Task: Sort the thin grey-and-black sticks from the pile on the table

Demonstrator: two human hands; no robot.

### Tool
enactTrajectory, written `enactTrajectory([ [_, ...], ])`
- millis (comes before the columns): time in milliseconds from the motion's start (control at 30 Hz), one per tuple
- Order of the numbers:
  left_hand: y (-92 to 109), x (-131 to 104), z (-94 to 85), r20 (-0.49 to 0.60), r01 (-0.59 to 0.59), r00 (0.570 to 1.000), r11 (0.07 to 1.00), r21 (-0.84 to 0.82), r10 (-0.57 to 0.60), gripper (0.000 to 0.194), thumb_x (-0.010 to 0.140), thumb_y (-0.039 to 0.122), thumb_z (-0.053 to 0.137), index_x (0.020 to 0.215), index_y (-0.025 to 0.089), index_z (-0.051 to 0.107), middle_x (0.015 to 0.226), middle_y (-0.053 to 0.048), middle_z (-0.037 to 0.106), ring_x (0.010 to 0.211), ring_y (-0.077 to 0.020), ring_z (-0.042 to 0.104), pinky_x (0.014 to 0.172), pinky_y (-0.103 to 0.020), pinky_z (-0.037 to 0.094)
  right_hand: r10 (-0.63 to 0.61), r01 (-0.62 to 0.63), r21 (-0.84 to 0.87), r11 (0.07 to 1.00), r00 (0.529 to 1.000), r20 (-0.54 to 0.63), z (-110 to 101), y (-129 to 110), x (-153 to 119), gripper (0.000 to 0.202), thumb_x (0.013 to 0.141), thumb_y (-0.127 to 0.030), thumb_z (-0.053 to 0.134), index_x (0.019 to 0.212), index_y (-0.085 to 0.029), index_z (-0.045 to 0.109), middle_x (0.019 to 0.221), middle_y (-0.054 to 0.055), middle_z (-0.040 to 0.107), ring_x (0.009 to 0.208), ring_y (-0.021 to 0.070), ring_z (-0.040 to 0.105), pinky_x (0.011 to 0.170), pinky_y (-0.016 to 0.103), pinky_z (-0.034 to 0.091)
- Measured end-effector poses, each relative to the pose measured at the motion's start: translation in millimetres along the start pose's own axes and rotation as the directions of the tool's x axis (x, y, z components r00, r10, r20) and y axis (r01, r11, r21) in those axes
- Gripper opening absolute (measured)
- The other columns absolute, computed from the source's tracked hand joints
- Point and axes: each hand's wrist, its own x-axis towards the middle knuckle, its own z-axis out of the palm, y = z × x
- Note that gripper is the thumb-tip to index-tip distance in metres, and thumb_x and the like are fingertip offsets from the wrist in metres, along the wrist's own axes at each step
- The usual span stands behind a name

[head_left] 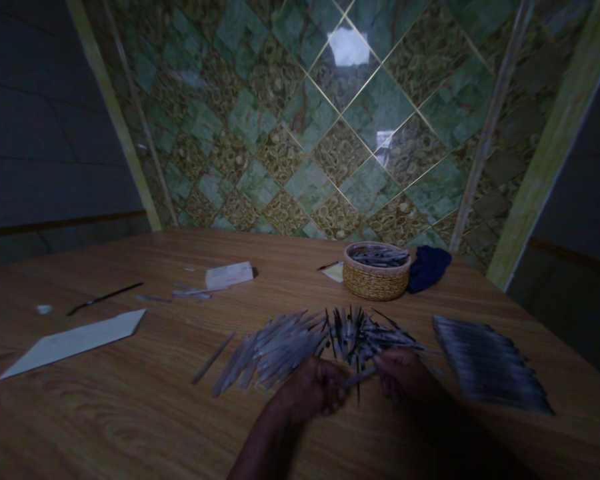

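Together | left hand curled | right hand opposite | thin strip between

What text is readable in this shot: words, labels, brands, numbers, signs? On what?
No readable text anywhere.
White box: any print is too small and blurred to read.
Pale sheet: nothing legible.
Heap of slim pieces: no lettering can be made out.
Row of slim pieces: too blurred to tell.
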Motion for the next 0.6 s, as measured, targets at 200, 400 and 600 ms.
enactTrajectory([
  [200,1.1,-0.3,0.6,0.001,-0.031,1.000,0.999,0.009,0.031,0.013,0.056,0.024,0.054,0.057,0.012,0.058,0.048,0.003,0.050,0.042,-0.0078,0.041,0.044,-0.022,0.030,-0.024,0.024,-0.020,1.000,1.000,-0.008,-2.4,-7.4,-0.5,0.045,0.067,-0.062,0.056,0.061,-0.018,0.047,0.043,-0.005,0.055,0.027,0.0063,0.044,0.030,0.017,0.025],
  [400,-2.5,3.3,2.2,-0.036,-0.156,0.985,0.964,0.215,0.168,0.013,0.062,0.020,0.051,0.051,0.016,0.047,0.050,0.005,0.039,0.049,-0.0078,0.034,0.047,-0.022,0.024,-0.024,0.025,0.033,0.999,0.999,-0.027,-1.3,-5.7,-0.4,0.045,0.070,-0.061,0.052,0.057,-0.018,0.046,0.039,-0.004,0.054,0.025,0.0062,0.042,0.028,0.016,0.023],
  [600,-3.6,7.6,8.8,-0.039,-0.266,0.918,0.686,0.677,0.394,0.017,0.070,0.007,0.045,0.065,0.014,0.059,0.063,0.000,0.055,0.063,-0.0122,0.050,0.055,-0.021,0.032,0.065,-0.056,0.092,0.994,0.993,-0.097,-2.4,-7.7,1.8,0.042,0.070,-0.060,0.050,0.060,-0.019,0.045,0.032,-0.005,0.051,0.020,0.0069,0.036,0.024,0.017,0.019],
])
